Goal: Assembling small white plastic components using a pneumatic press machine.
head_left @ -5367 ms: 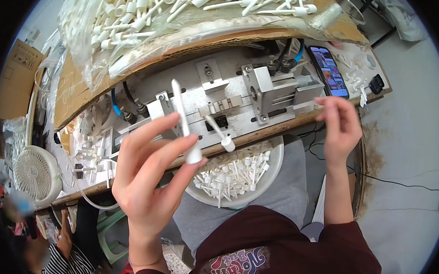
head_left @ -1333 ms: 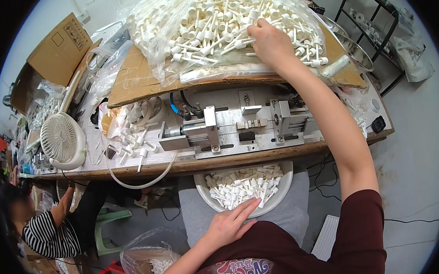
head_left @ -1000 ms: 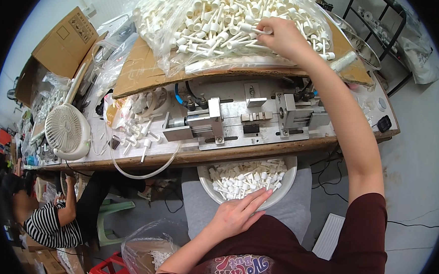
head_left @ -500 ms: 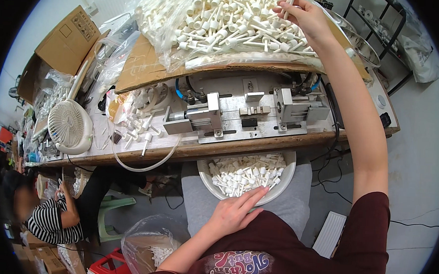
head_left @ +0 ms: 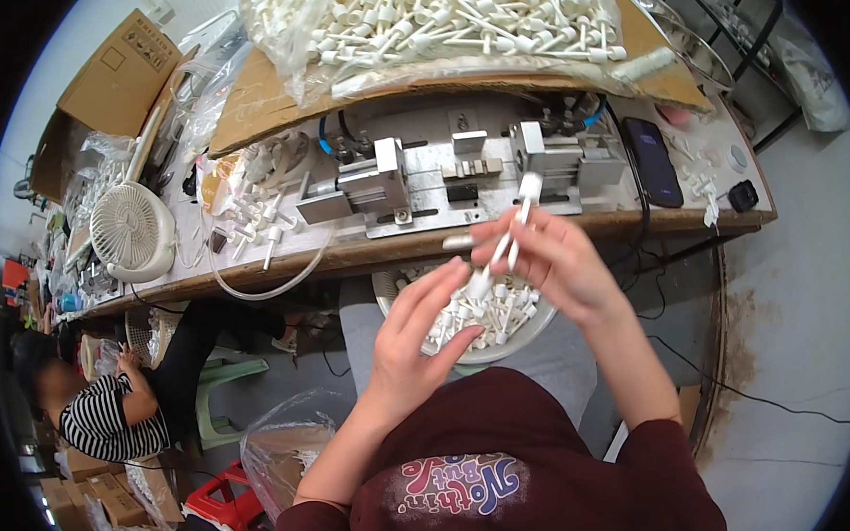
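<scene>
My right hand (head_left: 569,268) is closed on a few white plastic sticks with cylindrical caps (head_left: 530,186), in front of the table edge. One cap points up past the fingers and another points down toward my left hand. My left hand (head_left: 412,337) is open beside them, thumb apart from the stretched fingers; I cannot tell whether its fingertips touch the pieces. Under both hands, a white bowl (head_left: 534,337) full of similar small white pieces sits on my lap. Just beyond is a metal clamping jig (head_left: 418,217) with two blocks facing each other.
A heap of white capped sticks (head_left: 428,20) lies on plastic and cardboard (head_left: 250,122) above the jig. At the left stands a white fan (head_left: 130,236); loose sticks (head_left: 271,236) lie near it. A phone (head_left: 653,162) lies right of the jig. A person (head_left: 115,408) in stripes sits at far left.
My right hand has come down from the heap to above the bowl, with white sticks in it. My left hand has lifted off the bowl's near rim toward it. The view has shifted slightly.
</scene>
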`<state>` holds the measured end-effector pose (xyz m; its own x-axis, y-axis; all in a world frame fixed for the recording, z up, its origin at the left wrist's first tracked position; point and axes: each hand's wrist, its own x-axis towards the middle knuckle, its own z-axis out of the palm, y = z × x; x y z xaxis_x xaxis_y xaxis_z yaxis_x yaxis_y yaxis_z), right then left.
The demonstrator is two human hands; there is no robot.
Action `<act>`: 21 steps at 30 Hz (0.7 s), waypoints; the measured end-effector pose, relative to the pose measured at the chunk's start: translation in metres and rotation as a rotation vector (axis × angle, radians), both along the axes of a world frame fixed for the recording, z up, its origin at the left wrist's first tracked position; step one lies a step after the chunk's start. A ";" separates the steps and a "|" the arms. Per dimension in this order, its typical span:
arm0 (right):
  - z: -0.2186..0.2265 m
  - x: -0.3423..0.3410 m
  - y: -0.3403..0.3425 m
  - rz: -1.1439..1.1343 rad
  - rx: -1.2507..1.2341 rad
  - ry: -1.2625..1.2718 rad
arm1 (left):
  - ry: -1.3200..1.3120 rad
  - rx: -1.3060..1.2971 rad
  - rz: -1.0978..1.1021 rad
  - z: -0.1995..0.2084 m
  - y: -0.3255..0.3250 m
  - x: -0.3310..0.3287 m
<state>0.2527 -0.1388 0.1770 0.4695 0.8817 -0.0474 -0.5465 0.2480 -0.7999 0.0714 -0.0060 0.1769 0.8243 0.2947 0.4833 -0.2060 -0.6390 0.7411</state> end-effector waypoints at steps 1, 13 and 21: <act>-0.012 -0.012 -0.008 0.003 -0.008 0.074 | 0.000 0.099 -0.033 0.003 -0.003 -0.001; -0.041 -0.044 -0.061 -0.308 -0.182 -0.046 | 0.114 -0.032 -0.134 0.010 -0.029 -0.007; -0.053 -0.046 -0.061 -0.328 -0.295 -0.235 | 0.077 -0.017 0.114 0.006 -0.006 0.012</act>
